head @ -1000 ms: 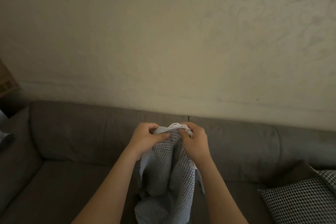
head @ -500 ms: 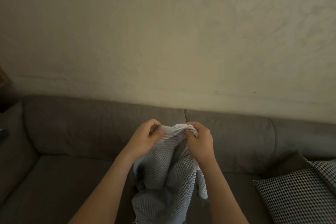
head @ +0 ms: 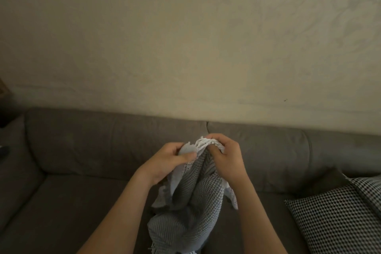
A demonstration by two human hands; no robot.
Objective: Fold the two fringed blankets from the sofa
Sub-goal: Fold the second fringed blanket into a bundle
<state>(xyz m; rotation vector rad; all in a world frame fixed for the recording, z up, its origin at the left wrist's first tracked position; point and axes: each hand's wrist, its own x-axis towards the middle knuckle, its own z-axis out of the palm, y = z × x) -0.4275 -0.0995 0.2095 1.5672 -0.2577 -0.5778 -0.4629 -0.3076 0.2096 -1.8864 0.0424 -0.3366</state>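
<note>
- The left hand [head: 167,163] and the right hand [head: 226,161] are raised side by side, close together, with one bunch of cloth between them.
- That cloth is a grey waffle-knit blanket [head: 198,202]. Its gathered top sits between the two hands, and the rest hangs down between the forearms to the lower edge of the view.
- The left hand grips the blanket's pale edge: the thumb lies across the cloth and the fingers are curled behind it.
- The right hand grips the same bunched top, its fingers curled over the cloth from above.
- A white fringe [head: 206,142] pokes up at the top of the bunch, just beside the right hand's fingertips and just right of the left hand.
- More fringe strands show at the blanket's low end, below the left forearm — small and partly cut off by the edge of the view.
- A brown sofa [head: 103,150] lies beyond and beneath both hands. The seam between its two back cushions is just past the right hand.
- A black-and-white checked cushion [head: 334,218] rests on the sofa seat to the right of the right forearm, well apart from it.
- A beige wall [head: 185,47] fills the view beyond the hands, above the sofa back.
- Far to the left of the left hand, at the edge of the view, sits something dark — too dim to make out.
</note>
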